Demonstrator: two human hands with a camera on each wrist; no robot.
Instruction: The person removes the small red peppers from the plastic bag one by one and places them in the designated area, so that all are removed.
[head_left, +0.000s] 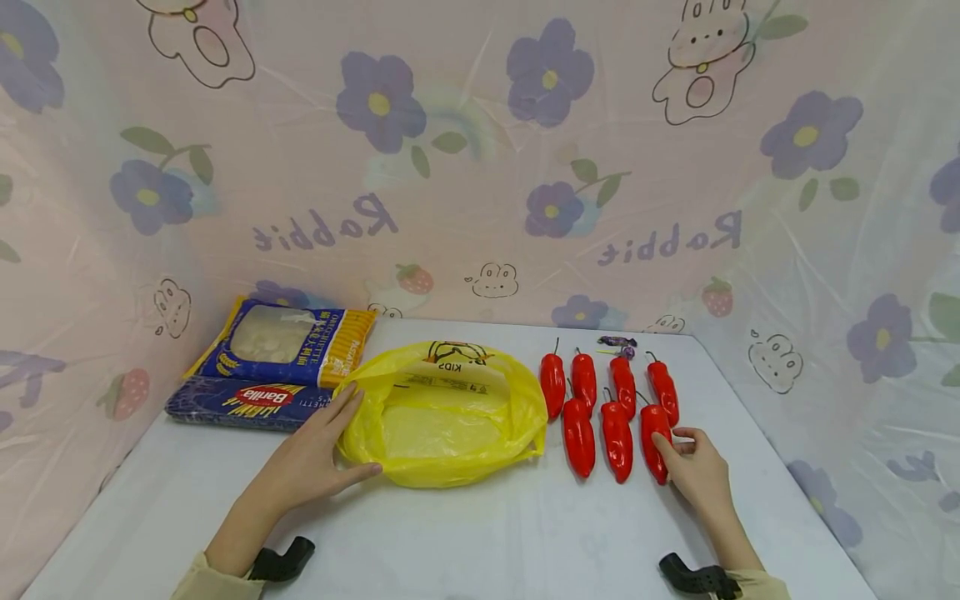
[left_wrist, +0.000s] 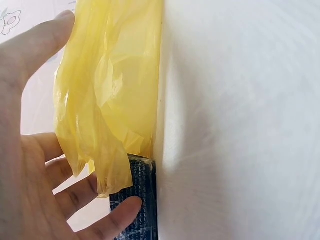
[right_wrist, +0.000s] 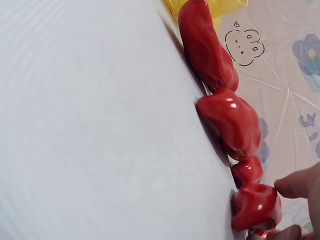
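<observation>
A yellow plastic bag (head_left: 450, 467) lies on the white table with its mouth spread wide. My left hand (head_left: 318, 450) is at the bag's left side, thumb and fingers spread apart. In the left wrist view, the fingers (left_wrist: 75, 197) reach beside the bag's yellow film (left_wrist: 112, 95) and the dark blue pasta pack (left_wrist: 135, 210). To the right of the bag, several shiny red chili peppers (head_left: 578, 437) lie in two rows. My right hand (head_left: 701, 471) pinches the front-right red chili pepper (head_left: 655, 442) between thumb and fingers; it appears still at table level.
Behind my left hand lie a blue spaghetti pack (head_left: 247, 404) and a blue-and-yellow orecchiette pack (head_left: 281, 342). A small purple-wrapped lollipop (head_left: 628, 353) and a dark purple wrapped candy (head_left: 615, 341) lie behind the peppers. Patterned curtains (head_left: 480, 167) enclose the table's back and sides.
</observation>
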